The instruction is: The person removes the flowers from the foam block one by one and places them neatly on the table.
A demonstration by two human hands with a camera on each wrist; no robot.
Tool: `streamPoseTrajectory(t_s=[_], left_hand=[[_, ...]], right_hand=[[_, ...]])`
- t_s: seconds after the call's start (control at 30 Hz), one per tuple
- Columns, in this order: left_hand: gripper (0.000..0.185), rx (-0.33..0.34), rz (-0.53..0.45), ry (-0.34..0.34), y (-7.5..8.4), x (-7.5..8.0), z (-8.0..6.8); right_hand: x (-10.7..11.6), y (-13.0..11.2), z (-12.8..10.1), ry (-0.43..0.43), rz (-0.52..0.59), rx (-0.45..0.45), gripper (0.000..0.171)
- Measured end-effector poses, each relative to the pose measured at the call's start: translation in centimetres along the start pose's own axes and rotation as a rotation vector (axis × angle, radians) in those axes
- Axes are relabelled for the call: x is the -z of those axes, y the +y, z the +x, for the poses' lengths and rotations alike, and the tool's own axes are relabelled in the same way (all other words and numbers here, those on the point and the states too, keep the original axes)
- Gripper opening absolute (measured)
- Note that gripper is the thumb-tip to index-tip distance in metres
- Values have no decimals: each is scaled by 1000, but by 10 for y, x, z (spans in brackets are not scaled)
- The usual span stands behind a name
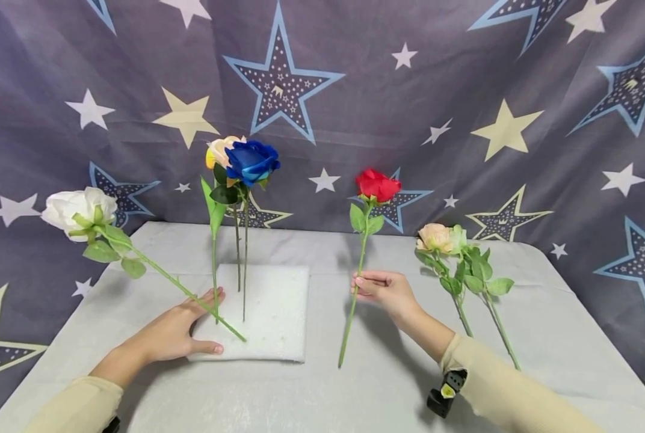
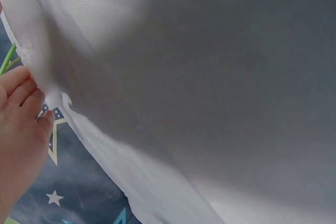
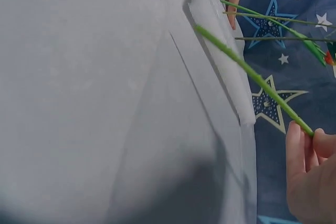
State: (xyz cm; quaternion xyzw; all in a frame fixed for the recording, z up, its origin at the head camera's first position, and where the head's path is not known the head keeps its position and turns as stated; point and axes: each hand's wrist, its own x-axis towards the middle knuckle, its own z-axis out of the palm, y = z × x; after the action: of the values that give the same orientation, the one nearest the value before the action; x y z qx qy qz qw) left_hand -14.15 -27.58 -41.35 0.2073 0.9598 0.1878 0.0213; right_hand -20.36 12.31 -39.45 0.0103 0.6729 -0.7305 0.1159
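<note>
My right hand pinches the green stem of a red rose, thumb against fingertips. The bloom points up, and the stem's lower end hangs right of the white foam block. Spread over the block's left side, my left hand presses on it, with the thumb near the front corner. Standing in the foam are a blue rose, a peach flower partly hidden behind it, a flower with a broad green leaf, and a white rose leaning far left.
Two more flowers lie at the right of the table, a peach rose and a pale green one, their stems partly behind my right forearm. A grey cloth covers the table. Behind it hangs a dark curtain printed with stars.
</note>
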Motion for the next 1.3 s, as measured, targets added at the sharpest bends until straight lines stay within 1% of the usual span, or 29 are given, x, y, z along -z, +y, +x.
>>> streamPoseTrajectory(t_s=[0.13, 0.47, 0.6, 0.73, 0.83, 0.93, 1.13, 1.3], left_hand=[[102, 2, -6, -3, 0, -1, 0], [102, -2, -6, -4, -2, -1, -1], [103, 15, -16, -13, -2, -1, -1], [103, 20, -13, -12, -2, -1, -1], [103, 8, -5, -5, -3, -1, -1], [103, -5, 0, -2, -4, -2, -1], [102, 10, 2, -2, -3, -1, -2], [102, 15, -6, -8, -2, 0, -2]], right_hand=[[14, 2, -6, 33, -15, -39, 38], [57, 3, -18, 85, -42, -93, 44], [73, 4, -21, 84, -39, -103, 46], [85, 5, -24, 85, -64, -106, 48], [93, 6, -26, 73, -116, -111, 47], [100, 7, -27, 79, -188, -128, 44], [109, 8, -27, 84, -352, -127, 40], [110, 7, -27, 98, -456, -111, 37]])
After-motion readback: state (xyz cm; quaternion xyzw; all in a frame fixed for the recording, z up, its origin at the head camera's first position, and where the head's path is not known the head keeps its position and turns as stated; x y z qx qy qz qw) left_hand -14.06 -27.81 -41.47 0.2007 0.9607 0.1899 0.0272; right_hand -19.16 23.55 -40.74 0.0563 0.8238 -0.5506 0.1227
